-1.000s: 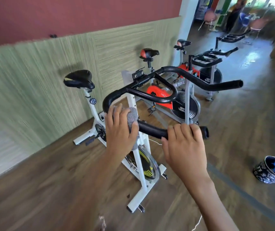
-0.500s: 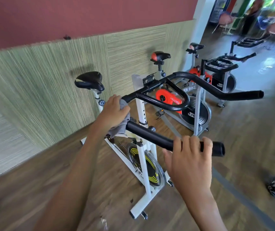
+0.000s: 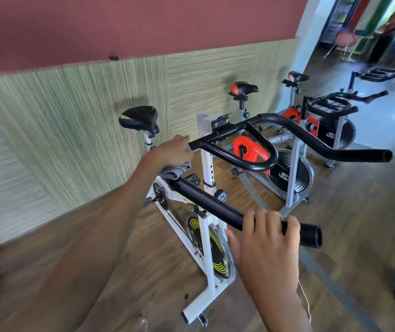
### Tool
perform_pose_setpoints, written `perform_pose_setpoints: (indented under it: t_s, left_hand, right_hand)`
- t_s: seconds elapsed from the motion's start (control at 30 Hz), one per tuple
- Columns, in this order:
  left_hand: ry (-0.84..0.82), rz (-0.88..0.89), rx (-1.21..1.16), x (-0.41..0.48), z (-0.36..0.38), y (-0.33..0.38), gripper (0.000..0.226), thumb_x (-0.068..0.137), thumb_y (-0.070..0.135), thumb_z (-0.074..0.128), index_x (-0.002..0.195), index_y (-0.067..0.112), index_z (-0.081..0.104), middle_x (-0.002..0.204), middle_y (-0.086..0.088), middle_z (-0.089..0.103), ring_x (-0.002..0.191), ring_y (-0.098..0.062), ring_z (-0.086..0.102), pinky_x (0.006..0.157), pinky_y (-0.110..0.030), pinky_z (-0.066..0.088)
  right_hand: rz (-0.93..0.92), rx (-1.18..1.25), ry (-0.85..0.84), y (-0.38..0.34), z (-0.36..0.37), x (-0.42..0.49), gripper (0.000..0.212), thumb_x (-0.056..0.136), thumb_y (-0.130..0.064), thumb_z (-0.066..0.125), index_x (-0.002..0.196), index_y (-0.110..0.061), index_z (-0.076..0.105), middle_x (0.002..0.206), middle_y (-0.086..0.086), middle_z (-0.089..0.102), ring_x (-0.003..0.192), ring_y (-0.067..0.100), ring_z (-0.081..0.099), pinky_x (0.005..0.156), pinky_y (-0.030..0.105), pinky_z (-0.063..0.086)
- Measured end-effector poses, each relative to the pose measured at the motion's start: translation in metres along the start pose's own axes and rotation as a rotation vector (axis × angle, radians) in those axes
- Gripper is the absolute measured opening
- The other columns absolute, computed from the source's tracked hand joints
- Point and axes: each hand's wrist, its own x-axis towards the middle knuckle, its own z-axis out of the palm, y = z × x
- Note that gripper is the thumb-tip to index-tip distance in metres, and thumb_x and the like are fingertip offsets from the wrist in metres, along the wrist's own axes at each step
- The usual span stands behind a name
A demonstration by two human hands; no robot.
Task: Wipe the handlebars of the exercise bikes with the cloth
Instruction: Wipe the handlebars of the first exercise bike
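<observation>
The grey cloth (image 3: 176,170) is soft and floppy, so I'd say it needs bunching up and wrapping round the bar to get any real rubbing done. My left hand (image 3: 171,152) is closed over it, pressing it onto the bend of the white bike's handlebar (image 3: 206,202) near the stem. My right hand (image 3: 267,245) is curled tight round the foam grip near the open end, steadying the bar.

Maroon-and-green wall (image 3: 72,97), wooden floor (image 3: 359,212)
</observation>
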Motion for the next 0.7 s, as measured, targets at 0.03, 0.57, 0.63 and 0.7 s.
perform_pose_setpoints:
  t_s: [0.03,0.57,0.63,0.7]
  left_hand:
    - [0.003,0.019,0.042,0.004,-0.001,0.005,0.056,0.101,0.029,0.038,0.147,-0.001,0.023,0.151,-0.021,0.028,0.127,-0.038,0.043,0.1,-0.044,0.038]
    - [0.193,-0.06,-0.085,-0.003,0.004,0.02,0.05,0.098,0.037,0.049,0.135,0.003,0.044,0.119,-0.009,0.058,0.1,-0.021,0.055,0.083,-0.031,0.04]
    - [0.22,-0.077,-0.013,-0.003,0.007,0.022,0.051,0.096,0.039,0.051,0.135,0.006,0.045,0.132,-0.014,0.054,0.11,-0.026,0.055,0.09,-0.036,0.042]
    - [0.305,-0.111,0.047,-0.015,0.018,0.023,0.051,0.092,0.039,0.056,0.133,0.01,0.045,0.131,-0.011,0.054,0.111,-0.028,0.056,0.087,-0.036,0.042]
  right_hand:
    - [-0.009,-0.001,0.01,0.0,0.001,0.0,0.049,0.098,-0.05,0.027,0.091,-0.008,0.053,0.084,0.011,0.052,0.083,0.032,0.049,0.09,0.048,0.031]
    - [-0.129,-0.005,0.013,0.011,0.019,-0.003,0.072,0.087,-0.059,0.045,0.119,0.004,0.06,0.094,0.021,0.057,0.091,0.038,0.053,0.091,0.048,0.03]
    - [-0.175,0.038,0.053,0.014,0.022,-0.003,0.079,0.081,-0.06,0.054,0.122,0.007,0.059,0.095,0.023,0.058,0.092,0.039,0.053,0.093,0.048,0.03]
    - [-0.242,0.057,0.086,0.02,0.027,-0.004,0.083,0.078,-0.061,0.06,0.124,0.009,0.059,0.098,0.025,0.059,0.096,0.04,0.051,0.095,0.048,0.029]
